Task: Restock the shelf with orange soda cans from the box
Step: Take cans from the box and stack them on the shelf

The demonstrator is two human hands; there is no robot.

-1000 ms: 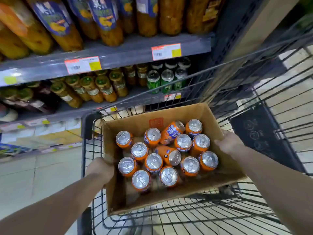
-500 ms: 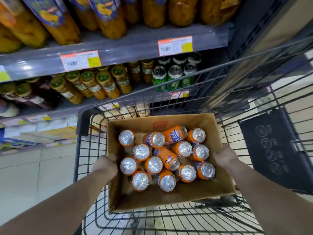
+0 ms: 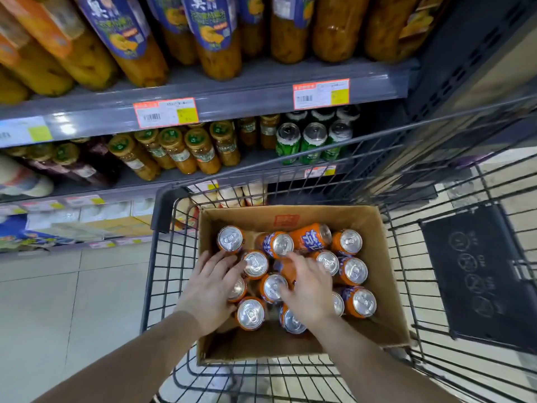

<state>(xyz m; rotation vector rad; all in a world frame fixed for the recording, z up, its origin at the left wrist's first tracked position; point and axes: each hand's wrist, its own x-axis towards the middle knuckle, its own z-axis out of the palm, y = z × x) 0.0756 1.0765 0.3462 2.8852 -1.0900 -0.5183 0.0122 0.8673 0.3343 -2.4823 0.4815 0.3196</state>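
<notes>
An open cardboard box (image 3: 380,312) sits in a wire shopping cart (image 3: 162,257) and holds several orange soda cans (image 3: 350,242), most upright, one lying on its side near the back. Both hands are inside the box, over the cans. My left hand (image 3: 210,289) lies spread over the cans at the left, fingers straight, touching their tops. My right hand (image 3: 309,289) reaches over the middle cans with fingers extended and slightly bent; its grip on any can is not visible. The shelf (image 3: 247,94) stands just beyond the cart.
The upper shelf carries tall jars of yellow fruit (image 3: 136,50). Below stand smaller fruit jars (image 3: 203,149) and green cans (image 3: 311,141), with dark room to their right. Price tags (image 3: 321,93) line the shelf edges. The cart's folded child seat (image 3: 476,271) is at right; tiled floor at left.
Both hands have left the box's outer sides and moved in over the cans. The view has come closer to the shelf and the box.
</notes>
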